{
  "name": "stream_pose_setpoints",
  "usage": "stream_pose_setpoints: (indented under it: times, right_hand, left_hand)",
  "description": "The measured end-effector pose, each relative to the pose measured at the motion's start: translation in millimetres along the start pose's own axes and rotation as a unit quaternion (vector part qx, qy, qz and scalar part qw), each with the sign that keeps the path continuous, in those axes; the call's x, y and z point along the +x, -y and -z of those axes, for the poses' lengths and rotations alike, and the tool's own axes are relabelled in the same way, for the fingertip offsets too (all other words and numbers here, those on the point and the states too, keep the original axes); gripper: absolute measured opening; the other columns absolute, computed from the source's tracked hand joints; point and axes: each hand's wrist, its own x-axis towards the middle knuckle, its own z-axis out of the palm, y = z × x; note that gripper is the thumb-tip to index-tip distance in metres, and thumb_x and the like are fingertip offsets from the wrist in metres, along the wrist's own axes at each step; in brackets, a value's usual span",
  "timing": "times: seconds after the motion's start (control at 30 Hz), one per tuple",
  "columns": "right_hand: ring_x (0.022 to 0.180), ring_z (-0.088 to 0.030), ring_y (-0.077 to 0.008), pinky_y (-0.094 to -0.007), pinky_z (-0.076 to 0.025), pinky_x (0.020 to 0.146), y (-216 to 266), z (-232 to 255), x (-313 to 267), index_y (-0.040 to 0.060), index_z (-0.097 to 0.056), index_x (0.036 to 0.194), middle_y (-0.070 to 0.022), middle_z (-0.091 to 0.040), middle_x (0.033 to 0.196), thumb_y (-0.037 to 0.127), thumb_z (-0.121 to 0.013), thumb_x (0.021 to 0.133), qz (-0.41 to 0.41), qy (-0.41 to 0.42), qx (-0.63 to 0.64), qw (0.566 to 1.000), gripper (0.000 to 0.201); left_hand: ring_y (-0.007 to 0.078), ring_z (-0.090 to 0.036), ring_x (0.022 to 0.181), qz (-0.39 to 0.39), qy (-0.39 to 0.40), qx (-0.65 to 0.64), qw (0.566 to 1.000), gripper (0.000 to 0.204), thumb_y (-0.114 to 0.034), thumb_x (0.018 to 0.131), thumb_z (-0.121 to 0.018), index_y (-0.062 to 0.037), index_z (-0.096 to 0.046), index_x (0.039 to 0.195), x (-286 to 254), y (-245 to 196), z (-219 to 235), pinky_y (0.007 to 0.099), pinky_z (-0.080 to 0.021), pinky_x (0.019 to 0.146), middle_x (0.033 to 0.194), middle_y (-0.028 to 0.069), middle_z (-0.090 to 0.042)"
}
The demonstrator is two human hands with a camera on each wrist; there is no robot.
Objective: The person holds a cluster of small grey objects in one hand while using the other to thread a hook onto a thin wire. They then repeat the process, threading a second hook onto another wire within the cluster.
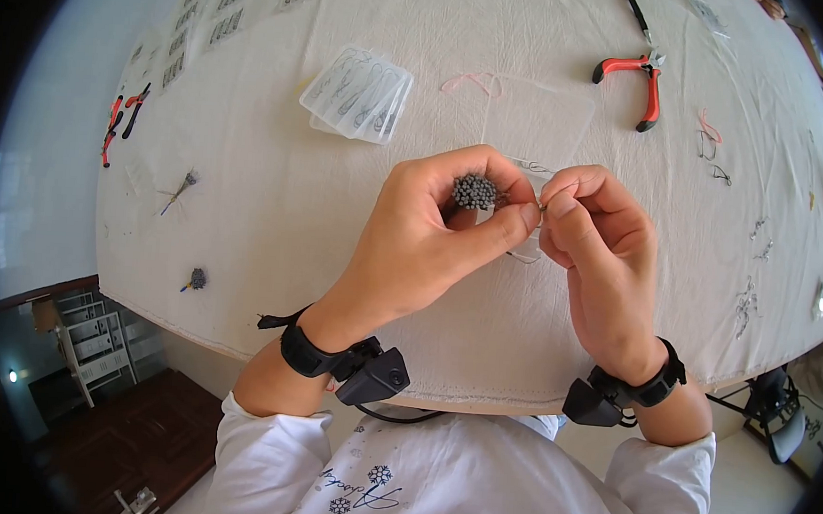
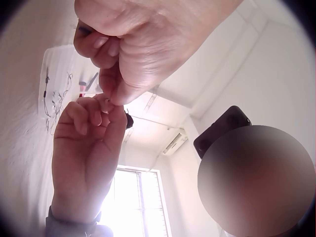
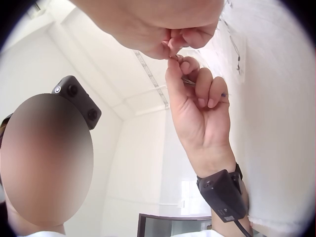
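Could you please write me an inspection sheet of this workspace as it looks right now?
Surface: round table under a white cloth.
Job's things: bundle of grey rods gripped in the left hand; a small metal piece, too small to identify, pinched by the right hand where the thumbs meet.
Clutter: red-handled pliers far right; clear packets stacked behind the hands; second red tool at left edge; small wire bits at right.
Grippers: both hands raised above the cloth, fingertips touching.
Cables: black lead under the left wrist camera.
Surroundings: white shelf on a dark floor, left.
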Motion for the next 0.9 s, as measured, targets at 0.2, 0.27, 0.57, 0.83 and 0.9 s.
stream_pose_setpoints:
  times: [0.2, 0.27, 0.57, 0.83, 0.9]
  right_hand:
    - [0.079, -0.051, -0.0012, -0.0182, -0.041, 0.068, 0.5, 2.1, 0.8, 0.0043, -0.062, 0.099, 0.0032, -0.062, 0.093, 0.013, -0.06, 0.095, -0.012, -0.004, -0.004, 1.0, 0.01]
    - [0.077, -0.049, -0.001, -0.0179, -0.04, 0.066, 1.4, 1.0, 0.7, 0.0046, -0.062, 0.099, 0.0039, -0.061, 0.092, 0.015, -0.06, 0.095, -0.014, -0.015, -0.022, 1.0, 0.011]
    - [0.076, -0.048, -0.0009, -0.0183, -0.038, 0.065, 0.8, 2.5, 1.4, 0.0055, -0.062, 0.098, 0.0046, -0.06, 0.09, 0.016, -0.06, 0.095, -0.008, -0.004, -0.008, 1.0, 0.011]
    - [0.076, -0.047, -0.0013, -0.0189, -0.038, 0.066, -0.2, 3.6, 1.6, 0.0053, -0.062, 0.098, 0.0041, -0.06, 0.09, 0.015, -0.059, 0.096, 0.0, 0.002, 0.005, 1.0, 0.01]
    - [0.075, -0.047, -0.0014, -0.0191, -0.038, 0.066, -0.6, 3.7, 1.8, 0.0051, -0.062, 0.098, 0.004, -0.06, 0.09, 0.015, -0.059, 0.096, 0.002, 0.002, 0.005, 1.0, 0.01]
  left_hand:
    - [-0.0021, -0.047, 0.067, -0.009, -0.004, 0.006, 1.0, 0.006, -0.007, 0.087, -0.067, -0.0029, -0.063, 0.087, 0.4, 1.2, -0.1, 0.0142, -0.037, 0.059, 0.077, -0.006, -0.057]
    - [-0.0022, -0.047, 0.067, -0.01, -0.007, 0.012, 1.0, 0.006, -0.007, 0.087, -0.067, -0.0029, -0.063, 0.087, 0.5, 1.0, -0.2, 0.0141, -0.037, 0.059, 0.077, -0.0061, -0.057]
    - [-0.0022, -0.048, 0.067, -0.015, -0.008, 0.043, 0.999, 0.006, -0.007, 0.087, -0.068, -0.0031, -0.063, 0.087, -0.1, 0.6, -0.4, 0.0136, -0.038, 0.059, 0.077, -0.006, -0.057]
    - [-0.002, -0.05, 0.069, -0.03, -0.004, 0.051, 0.998, 0.006, -0.006, 0.087, -0.068, -0.0028, -0.063, 0.088, 0.7, 1.7, -0.8, 0.0136, -0.04, 0.06, 0.079, -0.0054, -0.058]
    - [-0.002, -0.05, 0.07, -0.036, 0.0, 0.042, 0.998, 0.005, -0.005, 0.087, -0.068, -0.0027, -0.063, 0.088, 0.8, 1.8, -1.0, 0.0136, -0.041, 0.06, 0.079, -0.0052, -0.058]
